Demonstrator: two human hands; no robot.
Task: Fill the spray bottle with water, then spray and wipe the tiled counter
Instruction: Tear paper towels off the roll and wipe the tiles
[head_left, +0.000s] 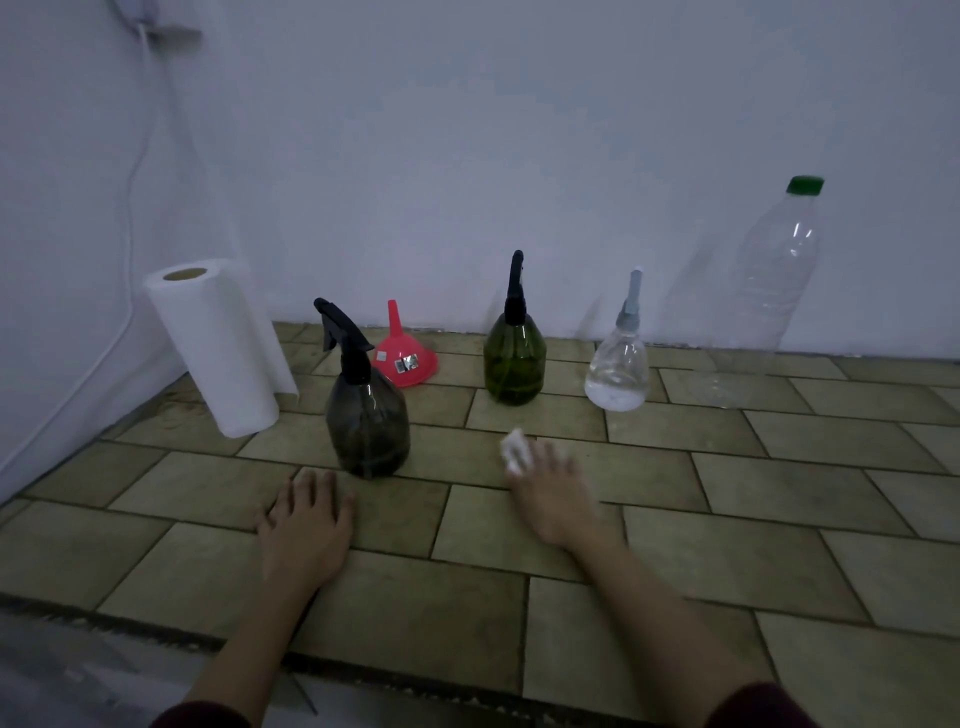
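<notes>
My right hand (545, 493) seems, through blur, to press a paper wad (515, 451) flat-fingered on the desk (779, 519); my left hand (306, 525) rests open just before the smoky spray bottle (366, 415).

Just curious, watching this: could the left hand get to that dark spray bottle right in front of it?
Probably yes. The left hand lies flat on the tiled counter just short of the dark spray bottle, with only bare tile between. The right hand, with its white wad, is off to the side.
</notes>
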